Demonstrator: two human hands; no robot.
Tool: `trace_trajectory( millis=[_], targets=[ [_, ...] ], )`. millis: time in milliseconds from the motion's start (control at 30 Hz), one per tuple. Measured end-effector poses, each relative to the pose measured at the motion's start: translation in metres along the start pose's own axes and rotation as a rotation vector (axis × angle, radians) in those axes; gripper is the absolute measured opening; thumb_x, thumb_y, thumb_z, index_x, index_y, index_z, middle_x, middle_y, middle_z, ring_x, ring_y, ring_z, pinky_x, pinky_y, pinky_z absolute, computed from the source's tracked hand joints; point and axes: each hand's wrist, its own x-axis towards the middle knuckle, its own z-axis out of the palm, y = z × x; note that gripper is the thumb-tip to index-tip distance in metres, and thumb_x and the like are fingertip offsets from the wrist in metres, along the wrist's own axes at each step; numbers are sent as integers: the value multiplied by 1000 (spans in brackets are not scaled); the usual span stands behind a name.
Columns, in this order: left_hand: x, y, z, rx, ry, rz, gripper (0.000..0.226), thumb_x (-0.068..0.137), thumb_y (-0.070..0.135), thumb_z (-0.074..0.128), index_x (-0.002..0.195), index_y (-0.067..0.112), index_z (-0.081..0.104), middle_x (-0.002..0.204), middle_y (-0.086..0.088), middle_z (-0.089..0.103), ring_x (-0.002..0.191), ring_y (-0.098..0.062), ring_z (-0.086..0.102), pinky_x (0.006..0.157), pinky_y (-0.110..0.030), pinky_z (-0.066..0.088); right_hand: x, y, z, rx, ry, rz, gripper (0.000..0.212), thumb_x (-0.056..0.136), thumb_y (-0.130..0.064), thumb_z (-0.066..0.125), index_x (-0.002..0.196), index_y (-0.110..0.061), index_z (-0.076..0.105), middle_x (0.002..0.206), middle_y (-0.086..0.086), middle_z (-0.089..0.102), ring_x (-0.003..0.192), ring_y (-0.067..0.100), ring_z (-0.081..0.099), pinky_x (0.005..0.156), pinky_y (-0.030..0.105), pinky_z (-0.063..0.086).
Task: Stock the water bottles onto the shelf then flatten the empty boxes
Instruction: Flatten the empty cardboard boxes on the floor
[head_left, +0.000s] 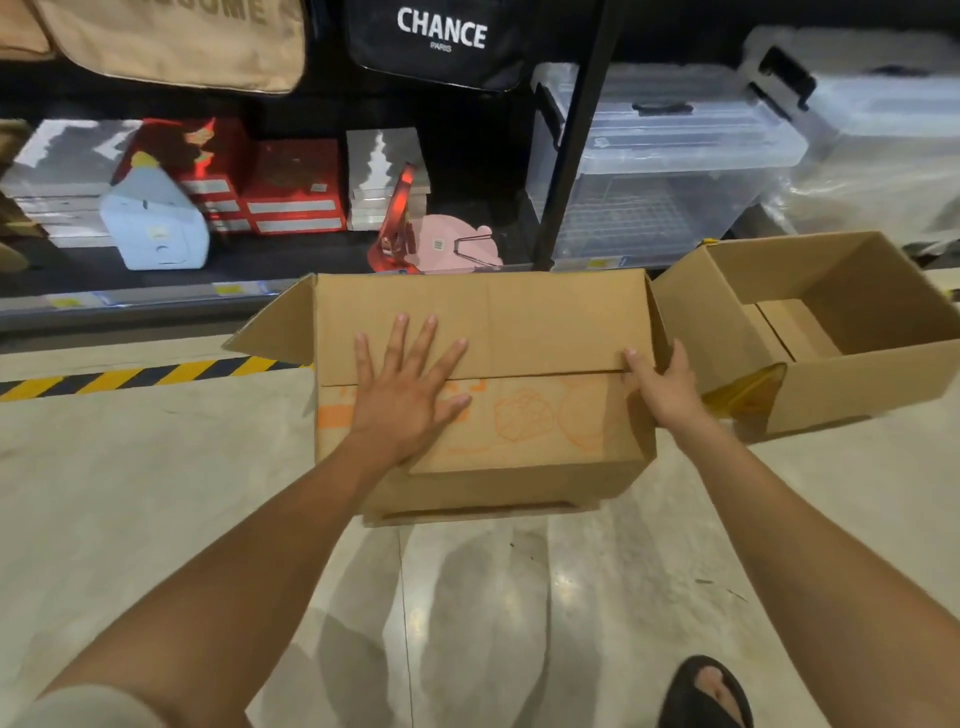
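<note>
**Figure: boxes on the floor before the shelf, head view.** A closed cardboard box (519, 322) is shown standing on the pale polished floor (156, 493), directly in front of the lowest shelf (156, 299). Its two long top flaps are folded down and meet along a seam running from left to right. Orange printing is seen on the nearer flap, and one end flap (270, 332) sticks out at the box's left end.

The left hand (410, 387) is laid flat across the seam, palm down, with the fingers straight and spread; nothing is gripped by it. The right hand (662, 384) is clamped on the box's upper right edge, with the thumb set on the top face beside the seam and the fingers curled over the side.

An open cardboard box (831, 400) is placed just beside the first, to its right, also on the floor; whether the two touch cannot be told. Its flaps are raised and its folded bottom flaps are seen inside.

On the shelf are displayed red boxes (296, 192), a pale blue house-shaped item (156, 223) and a pink item (452, 244). Beyond a black upright post (571, 156), a clear plastic storage bin (665, 171) is seen. A black bag (441, 41) lettered "CHANCE PARIS" is hung above. Yellow-and-black striped tape (156, 374) is laid along the floor at left. A foot in a black sandal (706, 691) is visible at the lower right.
</note>
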Motion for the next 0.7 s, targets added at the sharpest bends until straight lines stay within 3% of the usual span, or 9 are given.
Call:
trace_trajectory(
  millis=[67, 133, 233, 400, 533, 700],
  targets=[
    [7, -1, -3, 5, -18, -5, 73, 98, 79, 9, 162, 47, -6, 174, -1, -12, 158, -33, -17, 117, -76, -2, -20, 24, 2, 55, 36, 62, 99, 91, -74, 52, 165, -31, 3, 171, 6, 18, 154, 35, 24, 122, 58, 28],
    [12, -2, -4, -3, -38, -5, 73, 98, 79, 7, 161, 47, -10, 173, -1, -16, 158, -33, -20, 117, -75, -4, -41, 49, 9, 93, -3, 167, 99, 89, -83, 42, 164, -35, -2, 171, 4, 17, 153, 37, 27, 119, 62, 31],
    [18, -3, -6, -25, -58, -7, 72, 98, 79, 7, 160, 48, -14, 172, 0, -21, 157, -32, -24, 117, -75, -6, -58, 75, 17, 90, -81, 219, 88, 95, -78, 33, 164, -33, 1, 171, 4, 19, 153, 35, 27, 123, 58, 27],
    [23, -6, -11, -34, -105, -13, 73, 97, 80, 4, 158, 50, -18, 171, 2, -25, 156, -32, -27, 117, -74, -11, -73, 76, 10, 68, -127, 152, 81, 100, -71, 30, 165, -29, 6, 170, 4, 21, 154, 32, 25, 123, 50, 23],
    [25, -4, -17, -32, -134, -16, 74, 96, 81, 6, 158, 50, -17, 171, 2, -23, 156, -32, -25, 117, -74, -10, -80, 74, -10, -17, -159, 53, 104, 78, -87, 35, 164, -32, 13, 169, 3, 23, 152, 32, 30, 123, 54, 28],
    [36, -1, -36, -51, -216, -43, 76, 98, 76, 29, 161, 48, -1, 173, 1, -5, 158, -34, -10, 119, -74, 4, -95, 64, -39, -243, -251, -185, 105, 67, -95, 56, 154, -41, 36, 164, -9, 22, 145, 24, 36, 118, 50, 39]
  ],
)
